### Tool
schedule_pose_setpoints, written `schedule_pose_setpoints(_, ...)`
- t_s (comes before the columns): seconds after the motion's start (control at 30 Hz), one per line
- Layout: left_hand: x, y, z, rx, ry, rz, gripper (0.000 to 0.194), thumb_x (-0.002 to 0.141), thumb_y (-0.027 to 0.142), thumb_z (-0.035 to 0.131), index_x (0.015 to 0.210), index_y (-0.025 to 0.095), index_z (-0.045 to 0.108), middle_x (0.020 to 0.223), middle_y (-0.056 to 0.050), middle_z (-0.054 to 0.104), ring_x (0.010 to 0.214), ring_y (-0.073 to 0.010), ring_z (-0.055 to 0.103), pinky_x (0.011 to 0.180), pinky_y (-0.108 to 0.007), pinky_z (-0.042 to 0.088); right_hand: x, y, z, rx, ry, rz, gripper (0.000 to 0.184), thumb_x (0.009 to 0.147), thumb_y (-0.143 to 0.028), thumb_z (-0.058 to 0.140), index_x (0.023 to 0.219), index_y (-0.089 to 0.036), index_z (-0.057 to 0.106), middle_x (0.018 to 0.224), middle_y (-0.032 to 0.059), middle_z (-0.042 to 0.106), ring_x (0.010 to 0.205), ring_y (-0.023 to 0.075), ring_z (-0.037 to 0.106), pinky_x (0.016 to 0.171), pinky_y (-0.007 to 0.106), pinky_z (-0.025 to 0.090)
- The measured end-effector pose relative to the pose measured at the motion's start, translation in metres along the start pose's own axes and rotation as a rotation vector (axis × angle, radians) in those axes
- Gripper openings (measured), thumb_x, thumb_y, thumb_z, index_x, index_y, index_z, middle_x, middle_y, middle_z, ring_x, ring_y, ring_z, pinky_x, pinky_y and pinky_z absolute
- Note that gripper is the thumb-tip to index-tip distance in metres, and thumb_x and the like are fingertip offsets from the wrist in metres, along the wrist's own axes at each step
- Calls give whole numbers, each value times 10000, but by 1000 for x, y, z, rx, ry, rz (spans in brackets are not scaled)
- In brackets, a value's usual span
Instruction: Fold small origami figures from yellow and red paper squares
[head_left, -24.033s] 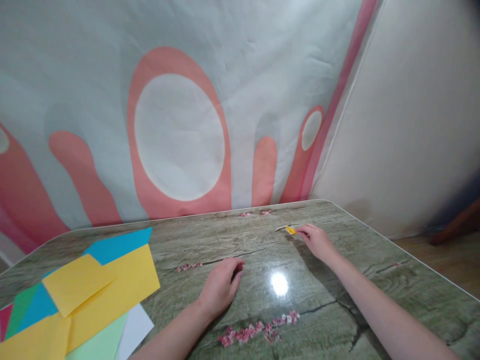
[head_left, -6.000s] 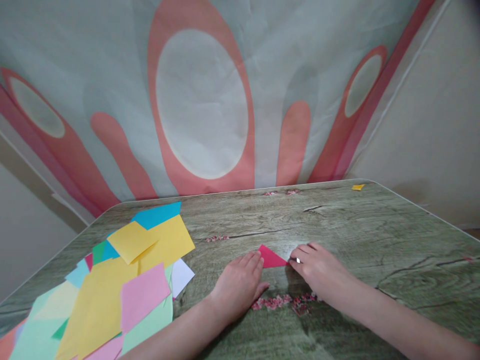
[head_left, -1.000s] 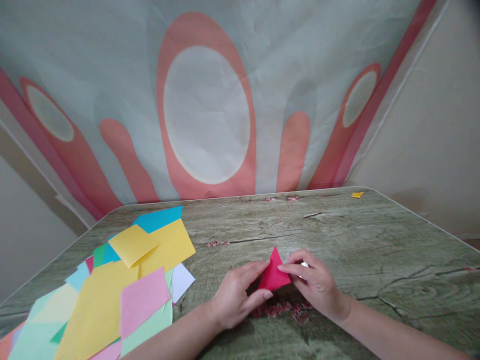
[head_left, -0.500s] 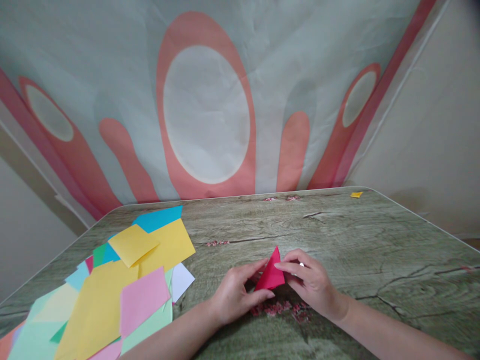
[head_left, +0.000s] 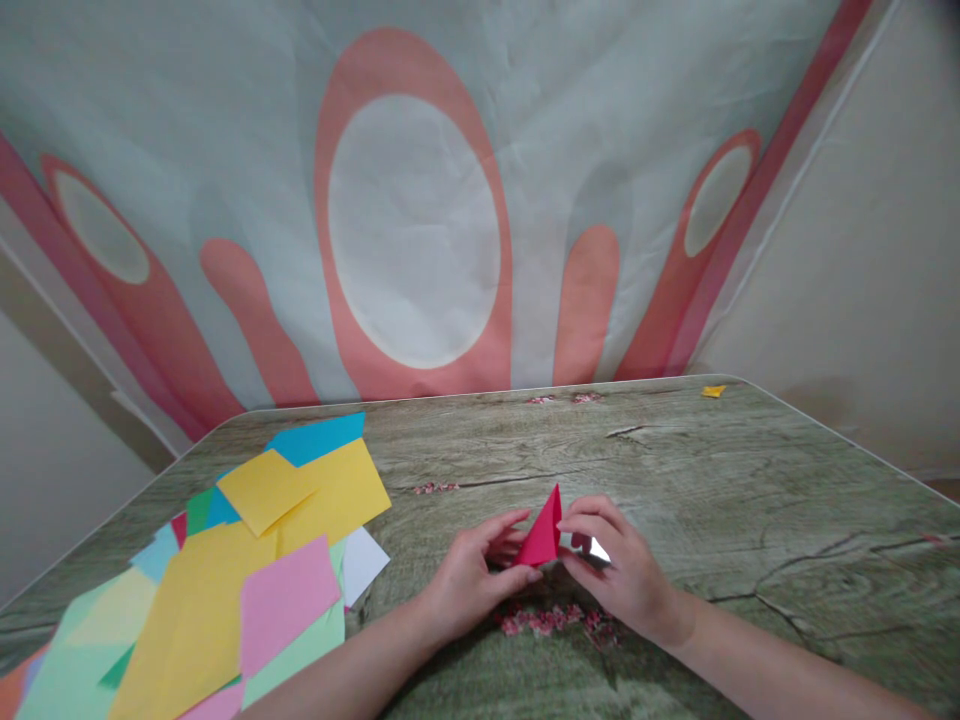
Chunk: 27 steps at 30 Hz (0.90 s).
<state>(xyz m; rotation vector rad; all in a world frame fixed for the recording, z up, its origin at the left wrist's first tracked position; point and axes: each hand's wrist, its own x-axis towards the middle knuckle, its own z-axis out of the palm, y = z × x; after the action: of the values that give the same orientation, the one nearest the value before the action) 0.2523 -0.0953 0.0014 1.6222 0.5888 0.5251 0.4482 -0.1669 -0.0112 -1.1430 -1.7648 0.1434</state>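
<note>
A small red folded paper [head_left: 543,532], triangular with its point up, stands between my two hands just above the table. My left hand [head_left: 474,575] grips its left lower side, thumb in front and fingers behind. On the right edge, the fingertips of my right hand [head_left: 619,565] pinch the paper, with thumb and fingers curled round a gap. The back of the paper and some fingertips of the left hand are hidden.
Overlapping sheets of coloured paper, among them a yellow sheet [head_left: 202,610] and a pink sheet [head_left: 291,600], cover the left of the wood-patterned table [head_left: 480,440]. A small yellow folded paper [head_left: 713,391] lies at the far right corner. A patterned cloth [head_left: 412,230] hangs behind.
Over the last second the red paper has turned from facing me to a narrower, slanted view. Since the earliest frame, the small yellow folded paper has left my right hand and lies at the far corner.
</note>
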Motion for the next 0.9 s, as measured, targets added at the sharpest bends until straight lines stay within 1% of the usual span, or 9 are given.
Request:
schedule_pose_setpoints(0.2,0,3,1,-74,-17,-27,600,731,240,688,1265,151,428,1081,-111,649,927,-222,632,864,-370,480,4,-5,-2,48,-145,-81,196,812,-81,537,954,-211,573,1005,64,565,933,167,564,806,291,490)
schedule_pose_setpoints(0.4,0,9,0,39,76,52,365,893,322,464,1213,155,516,1059,-80,643,926,-199,602,828,-325,481,5,-3,-5,17,-213,-66,201,814,-74,503,953,-194,585,1142,95,560,1057,184,545,892,311,470)
schedule_pose_setpoints(0.5,3,3,-2,74,150,65,452,901,287,439,1334,180,361,1077,-83,626,932,-191,600,816,-331,494,5,-2,-5,4,-242,-60,201,812,-75,498,952,-192,581,1159,100,561,1062,182,549,898,312,472)
schedule_pose_setpoints(0.57,4,0,-4,124,206,114,568,891,224,442,1402,228,193,1219,-99,544,1020,-185,571,861,-342,482,6,-1,-6,0,-258,-52,189,815,-80,498,943,-193,580,1160,100,562,1059,181,555,898,312,474)
schedule_pose_setpoints(0.6,5,-1,-6,183,231,158,594,882,193,444,1406,253,171,1314,-102,460,1102,-187,526,906,-349,458,6,0,-6,-1,-265,-49,178,817,-87,500,935,-194,580,1162,101,562,1058,181,557,899,313,475)
schedule_pose_setpoints(0.67,4,0,-10,363,248,255,559,870,153,444,1381,281,255,1436,-79,290,1257,-203,375,1002,-375,376,7,3,-7,0,-281,-45,154,822,-100,507,918,-195,581,1165,102,561,1063,184,557,907,321,471)
schedule_pose_setpoints(0.73,3,2,-14,565,204,316,480,870,137,432,1324,283,385,1466,-52,225,1325,-223,251,1059,-412,295,7,7,-8,11,-310,-31,135,825,-109,516,906,-196,579,1163,102,559,1072,184,551,913,326,465)
schedule_pose_setpoints(0.8,2,5,-16,691,154,337,440,869,130,426,1285,270,449,1465,-52,227,1322,-229,252,1061,-421,291,7,12,-10,30,-360,-8,128,827,-109,518,903,-195,574,1165,102,553,1082,181,542,917,329,458)
schedule_pose_setpoints(0.9,2,7,-17,765,133,337,395,863,131,442,1234,248,509,1391,-77,361,1249,-222,364,1026,-413,345,8,17,-13,67,-434,22,121,832,-106,510,899,-194,559,1173,103,544,1084,176,535,912,335,457)
